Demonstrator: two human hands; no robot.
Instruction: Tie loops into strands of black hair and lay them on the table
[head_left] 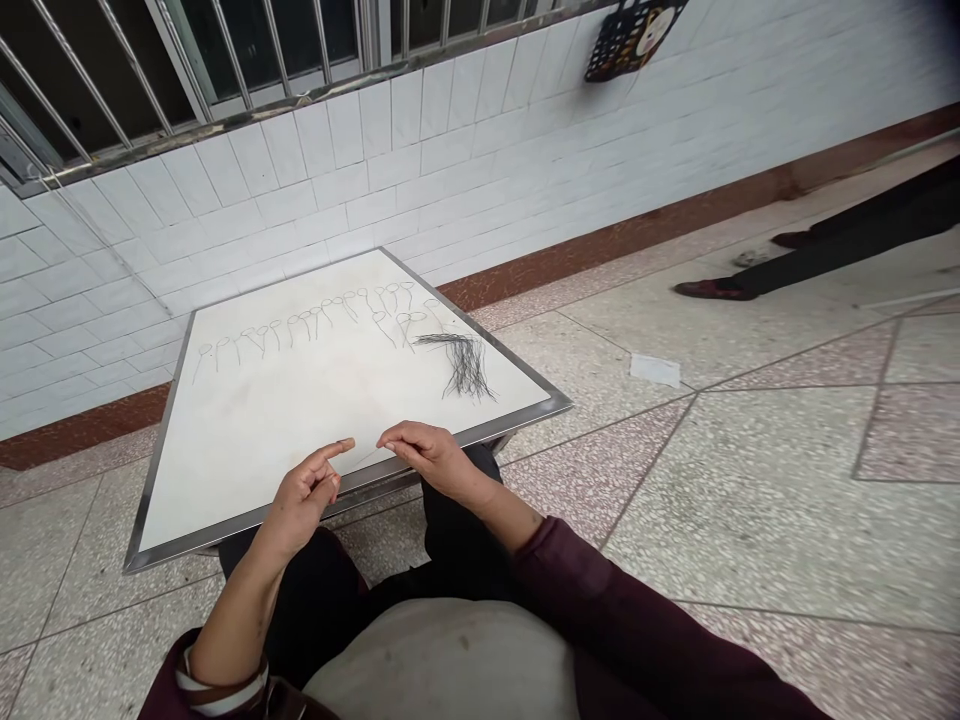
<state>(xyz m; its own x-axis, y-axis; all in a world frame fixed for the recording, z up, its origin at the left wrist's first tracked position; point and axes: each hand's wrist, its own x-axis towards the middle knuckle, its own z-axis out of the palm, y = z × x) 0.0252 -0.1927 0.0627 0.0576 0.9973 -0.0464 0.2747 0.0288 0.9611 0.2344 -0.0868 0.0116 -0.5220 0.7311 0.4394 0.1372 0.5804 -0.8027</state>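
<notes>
My left hand point(304, 495) hovers over the near edge of a white board table point(247, 430). Its index finger, with a tan covering at the tip, points toward my right hand; the thumb is apart and the other fingers curl in. My right hand point(427, 455) is pinched, and a faint thin strand seems to run from its fingertips. Beyond them, a bundle of thin black strands point(466, 365) lies on the right part of the table. Several looped strands point(326, 310) lie spread in a row across the far half, each with a round loop and loose tails.
The table has a metal rim point(154, 480) and stands close to a white tiled wall point(330, 200) with a barred window point(262, 50). A black basket point(630, 40) hangs on the wall. To the right, a person's legs point(847, 235) and a white paper point(655, 369) are on the floor.
</notes>
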